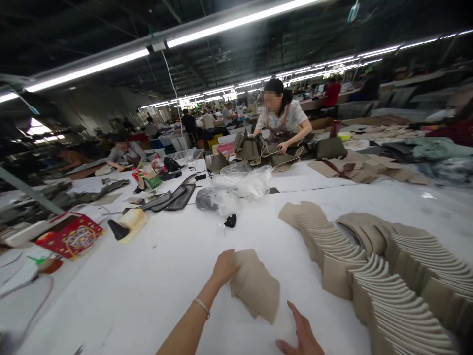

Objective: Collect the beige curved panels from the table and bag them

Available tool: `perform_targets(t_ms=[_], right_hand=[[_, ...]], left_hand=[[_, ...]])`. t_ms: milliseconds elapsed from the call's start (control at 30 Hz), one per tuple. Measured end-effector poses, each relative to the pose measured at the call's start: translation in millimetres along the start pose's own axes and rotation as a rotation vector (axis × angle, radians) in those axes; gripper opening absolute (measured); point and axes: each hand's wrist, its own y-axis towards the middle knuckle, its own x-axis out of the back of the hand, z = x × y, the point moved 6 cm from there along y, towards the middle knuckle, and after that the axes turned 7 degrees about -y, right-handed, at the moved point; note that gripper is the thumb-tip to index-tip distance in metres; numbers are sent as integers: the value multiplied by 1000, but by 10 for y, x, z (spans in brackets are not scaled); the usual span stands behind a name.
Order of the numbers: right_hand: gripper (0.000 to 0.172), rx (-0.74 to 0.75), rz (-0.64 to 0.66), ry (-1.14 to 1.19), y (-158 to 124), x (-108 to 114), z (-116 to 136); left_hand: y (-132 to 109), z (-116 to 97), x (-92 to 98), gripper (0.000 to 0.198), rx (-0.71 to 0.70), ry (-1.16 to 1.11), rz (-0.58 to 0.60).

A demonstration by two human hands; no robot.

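Note:
A few flat tan material pieces [258, 288], overlapping and slightly fanned, lie on the white table [148, 291] in front of me. My left hand [223, 267], a bracelet on its wrist, is closed at their upper left edge; part of its fingers is hidden. To the right of these pieces, near the bottom of the view, my right hand [301, 335] is open with thumb and forefinger apart, holding nothing. Long rows of similar tan pieces [399, 301] stand overlapped at the right, their pale edges showing.
Clear plastic bags [236, 190] and a small black item [230, 221] lie ahead. At the left are a red patterned box [74, 234] and a yellowish block with a black part [131, 224]. Across the table, a person [283, 118] handles dark olive pieces [249, 148].

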Motion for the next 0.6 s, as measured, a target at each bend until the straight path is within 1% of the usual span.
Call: perform_targets(t_ms=[67, 167, 233, 300, 400, 500, 600], right_hand=[[94, -88, -32, -46, 262, -107, 104], [99, -207, -86, -94, 487, -259, 203], [98, -252, -113, -97, 568, -346, 253], [94, -283, -132, -78, 626, -423, 291], [89, -320, -152, -32, 681, -525, 325], [96, -347, -153, 28, 682, -618, 346], [102, -339, -115, 109, 647, -722, 403]], left_hand=[[294, -56, -72, 47, -15, 26, 103], [645, -58, -212, 44, 14, 53, 295], [789, -20, -299, 39, 39, 59, 425], [866, 36, -355, 38, 57, 53, 517], [865, 123, -388, 37, 67, 19, 604], [743, 168, -369, 40, 67, -41, 664], [526, 145, -282, 57, 79, -92, 651]])
